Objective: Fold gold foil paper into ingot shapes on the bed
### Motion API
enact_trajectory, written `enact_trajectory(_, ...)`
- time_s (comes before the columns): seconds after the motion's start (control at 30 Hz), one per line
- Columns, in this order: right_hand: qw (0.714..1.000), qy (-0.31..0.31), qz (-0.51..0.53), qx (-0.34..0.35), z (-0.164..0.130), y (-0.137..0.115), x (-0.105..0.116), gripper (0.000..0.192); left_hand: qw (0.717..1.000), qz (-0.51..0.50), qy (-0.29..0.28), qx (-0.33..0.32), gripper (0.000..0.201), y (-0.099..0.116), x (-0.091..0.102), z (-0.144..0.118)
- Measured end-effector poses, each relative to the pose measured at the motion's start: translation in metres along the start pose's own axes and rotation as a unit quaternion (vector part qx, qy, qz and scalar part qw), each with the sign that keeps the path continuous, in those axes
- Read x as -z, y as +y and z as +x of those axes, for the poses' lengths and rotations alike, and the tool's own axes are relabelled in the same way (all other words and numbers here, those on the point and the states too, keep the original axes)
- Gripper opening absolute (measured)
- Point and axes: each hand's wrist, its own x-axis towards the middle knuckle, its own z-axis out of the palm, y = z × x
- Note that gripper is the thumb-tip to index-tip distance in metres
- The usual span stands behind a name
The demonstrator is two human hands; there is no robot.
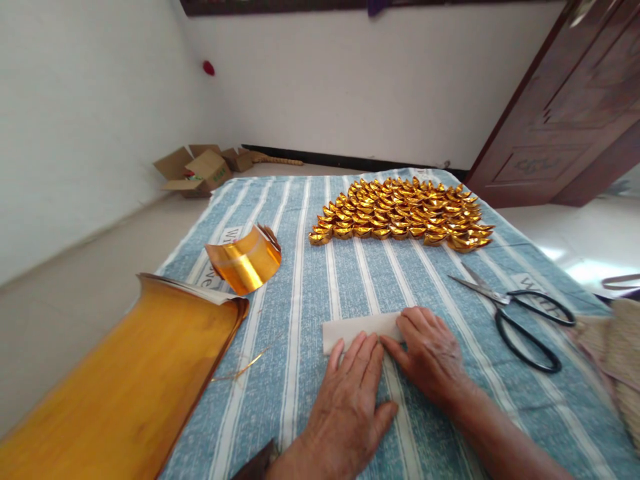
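While both of my hands press flat at the six o'clock edge, the blue-and-white striped cloth (pixel 350 280) spreads beneath everything as the largest surface. At eight o'clock, a big stack of gold foil sheets (pixel 125 393) hangs over the cloth's corner, its top edge curled up. At twelve o'clock, the folded gold ingots (pixel 400 213) lie packed in rows, touching one another. At three o'clock, black-handled scissors (pixel 515 313) lie partly parted, blades pointing toward ten o'clock. At ten o'clock, a smaller curled piece of gold foil (pixel 245 261) stands on edge, just beyond the stack. At centre, slightly toward six o'clock, the pale folded paper strip (pixel 357 328) lies flat on the cloth. My left hand (pixel 350 393) rests on it with fingers spread, palm down. My right hand (pixel 430 353) covers the strip's right end, fingers held together and pressed down, touching the left fingertips.
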Motion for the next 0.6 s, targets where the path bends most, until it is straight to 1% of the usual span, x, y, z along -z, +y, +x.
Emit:
enact_trajectory(0.23, 1.0, -0.003, -0.005, -0.015, 0.0012, -0.0016, 0.0012, 0.028, 0.999, -0.018, -0.022, 0.017, 0.067, 0.0, 0.0016, 0.0003)
enact_trajectory(0.47, 0.999, -0.03, -0.009, -0.025, 0.0025, -0.0017, 0.005, 0.027, 1.0, -0.027, -0.002, 0.014, 0.068, -0.0045, -0.0045, -0.0015)
enact_trajectory(0.6, 0.998, -0.045, 0.019, -0.048, 0.0026, 0.0001, 0.0055, 0.023, 1.0, -0.021, 0.001, 0.007, 0.065, -0.0077, -0.0047, -0.0029)
